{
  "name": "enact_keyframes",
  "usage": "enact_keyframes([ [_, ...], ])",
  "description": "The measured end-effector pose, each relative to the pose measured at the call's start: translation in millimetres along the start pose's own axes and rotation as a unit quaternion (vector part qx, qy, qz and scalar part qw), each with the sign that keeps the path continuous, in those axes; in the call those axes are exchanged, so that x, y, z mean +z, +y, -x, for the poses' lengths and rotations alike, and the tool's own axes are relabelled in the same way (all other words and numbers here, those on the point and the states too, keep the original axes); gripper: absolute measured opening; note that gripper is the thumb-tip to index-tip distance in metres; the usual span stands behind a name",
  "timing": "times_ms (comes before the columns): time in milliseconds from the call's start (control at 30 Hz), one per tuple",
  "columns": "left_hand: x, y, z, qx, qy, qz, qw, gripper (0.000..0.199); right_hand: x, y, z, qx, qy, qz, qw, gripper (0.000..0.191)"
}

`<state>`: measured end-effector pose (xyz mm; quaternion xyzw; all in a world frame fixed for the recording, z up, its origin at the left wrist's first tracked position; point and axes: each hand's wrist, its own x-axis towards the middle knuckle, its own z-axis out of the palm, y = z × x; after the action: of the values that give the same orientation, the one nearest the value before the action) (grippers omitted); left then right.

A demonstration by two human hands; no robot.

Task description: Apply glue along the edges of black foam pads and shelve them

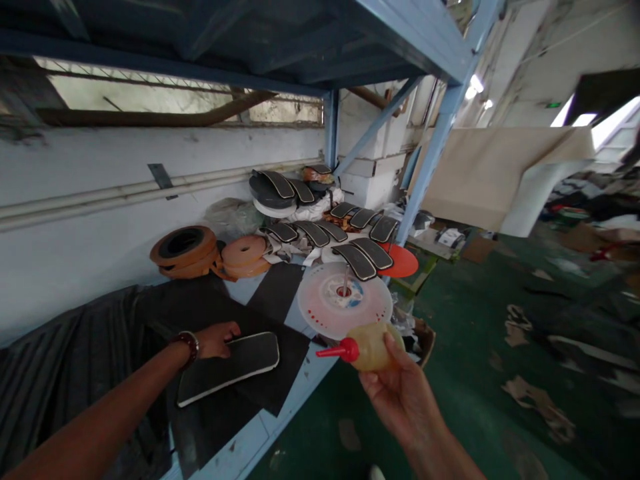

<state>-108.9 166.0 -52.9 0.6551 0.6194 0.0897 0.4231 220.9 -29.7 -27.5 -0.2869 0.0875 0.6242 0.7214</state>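
Right-hand fingers point(393, 348) curl closed around a squeeze bottle point(369, 350) with a red nozzle, just off the blue shelf point(295, 407); left-hand fingers point(225, 337) rest, apparently slightly apart, on a black white-edged pad point(230, 367).

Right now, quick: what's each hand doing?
Left hand: open, resting on a black white-edged rounded foam pad.
Right hand: closed, holding a translucent yellowish plastic squeeze bottle with red nozzle.
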Motion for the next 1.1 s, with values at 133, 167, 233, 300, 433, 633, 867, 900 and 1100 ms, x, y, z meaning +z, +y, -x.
enact_keyframes([
  [133,-4.3,5.4,13.9,0.026,-0.051,-0.045,0.997,0.024,17.8,1.2,4.1,-0.003,-0.015,0.021,1.0,0.04],
  [167,-6.6,7.3,20.5,0.032,-0.058,-0.051,0.996,0.023,23.9,1.5,5.6,-0.004,-0.024,0.029,0.999,0.04],
  [233,-11.5,12.7,37.7,0.046,-0.072,-0.056,0.995,0.019,38.3,2.8,9.4,0.0,-0.047,0.048,0.998,0.04],
  [300,-14.9,21.1,59.7,0.058,-0.084,-0.052,0.993,0.018,54.8,6.1,14.5,0.005,-0.078,0.066,0.995,0.042],
  [433,-13.5,43.0,107.9,0.083,-0.13,0.032,0.988,0.02,84.7,15.3,28.0,-0.005,-0.184,0.118,0.976,0.043],
  [633,-1.6,53.1,162.9,0.175,-0.215,0.165,0.947,0.028,103.2,0.8,40.1,-0.09,-0.319,0.227,0.916,0.039],
  [867,7.0,54.5,206.0,0.14,-0.257,0.22,0.931,0.029,106.7,-35.4,41.9,-0.181,-0.374,0.281,0.865,0.034],
  [900,7.8,55.9,209.6,0.133,-0.26,0.218,0.931,0.03,106.5,-37.7,42.0,-0.182,-0.379,0.284,0.862,0.035],
  [1100,14.4,57.0,217.8,0.09,-0.267,0.214,0.935,0.039,103.9,-44.3,42.4,-0.177,-0.404,0.31,0.842,0.043],
])
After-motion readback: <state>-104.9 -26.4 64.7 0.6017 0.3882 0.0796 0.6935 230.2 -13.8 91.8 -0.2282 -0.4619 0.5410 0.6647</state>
